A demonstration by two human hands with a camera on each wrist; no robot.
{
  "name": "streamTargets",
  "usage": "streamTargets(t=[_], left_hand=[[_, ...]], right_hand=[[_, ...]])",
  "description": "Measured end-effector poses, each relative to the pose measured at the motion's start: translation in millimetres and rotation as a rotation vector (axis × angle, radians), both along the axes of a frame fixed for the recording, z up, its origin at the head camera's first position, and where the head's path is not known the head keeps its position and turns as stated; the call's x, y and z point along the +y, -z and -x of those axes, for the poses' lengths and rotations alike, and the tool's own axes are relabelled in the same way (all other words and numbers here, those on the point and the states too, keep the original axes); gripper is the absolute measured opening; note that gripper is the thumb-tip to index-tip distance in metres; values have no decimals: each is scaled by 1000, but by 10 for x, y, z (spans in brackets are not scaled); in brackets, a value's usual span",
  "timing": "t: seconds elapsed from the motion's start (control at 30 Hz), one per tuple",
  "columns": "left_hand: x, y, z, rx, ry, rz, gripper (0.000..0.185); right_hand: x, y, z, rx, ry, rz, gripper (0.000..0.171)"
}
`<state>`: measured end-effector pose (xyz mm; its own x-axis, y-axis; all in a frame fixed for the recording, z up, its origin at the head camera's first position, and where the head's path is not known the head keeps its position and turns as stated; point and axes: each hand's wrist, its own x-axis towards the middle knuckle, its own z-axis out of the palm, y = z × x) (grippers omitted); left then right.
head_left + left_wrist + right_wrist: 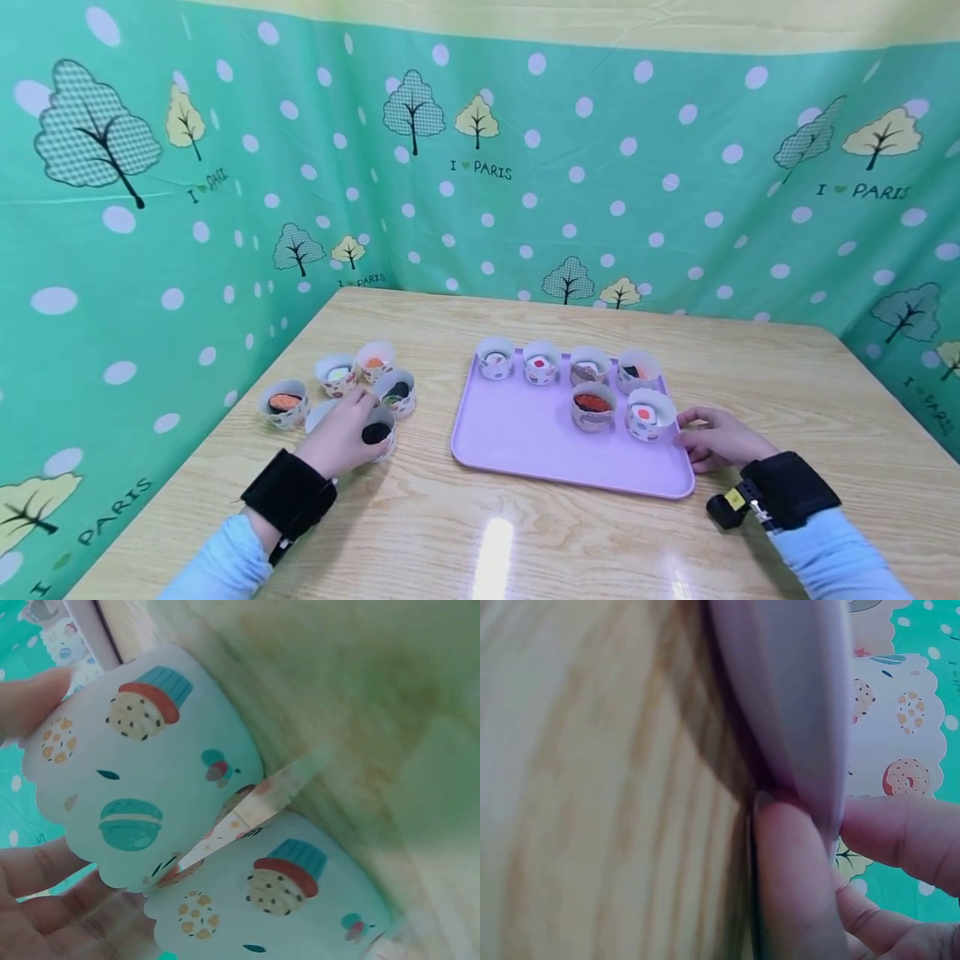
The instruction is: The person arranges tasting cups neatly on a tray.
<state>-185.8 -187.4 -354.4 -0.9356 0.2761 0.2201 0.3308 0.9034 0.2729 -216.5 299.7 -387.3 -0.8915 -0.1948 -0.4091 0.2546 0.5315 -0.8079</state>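
Observation:
On the left of the table, my left hand (341, 435) pinches the rim of a paper baking cup (385, 450) with something dark inside. In the left wrist view, thumb and fingers lie on either side of that cup (142, 772), printed with cupcakes and macarons; a second cup (270, 892) touches it. My right hand (718, 439) grips the right edge of a lilac tray (517, 442). The right wrist view shows the tray edge (795, 697) between finger and thumb. Near that hand, on the tray, stands a cup with a white-and-red piece (649, 417).
Other cups on the tray include one with a red-topped piece (593, 407) and a back row with a white piece (495, 360) at its left end. Around my left hand stand several cups, one with an orange-topped piece (284, 404). A patterned green curtain (480, 167) hangs behind the wooden table (420, 525).

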Motion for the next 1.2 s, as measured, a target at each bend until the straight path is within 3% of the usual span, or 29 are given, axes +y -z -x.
streamTargets(t=[0.47,1.2], left_hand=[[-14,-64,112,-124,-2,29,45],[71,-81,48,-66,23,28,42]], right_hand=[[8,31,4,-2,-1,8,47],[-7,24,4,2,15,-8,48]])
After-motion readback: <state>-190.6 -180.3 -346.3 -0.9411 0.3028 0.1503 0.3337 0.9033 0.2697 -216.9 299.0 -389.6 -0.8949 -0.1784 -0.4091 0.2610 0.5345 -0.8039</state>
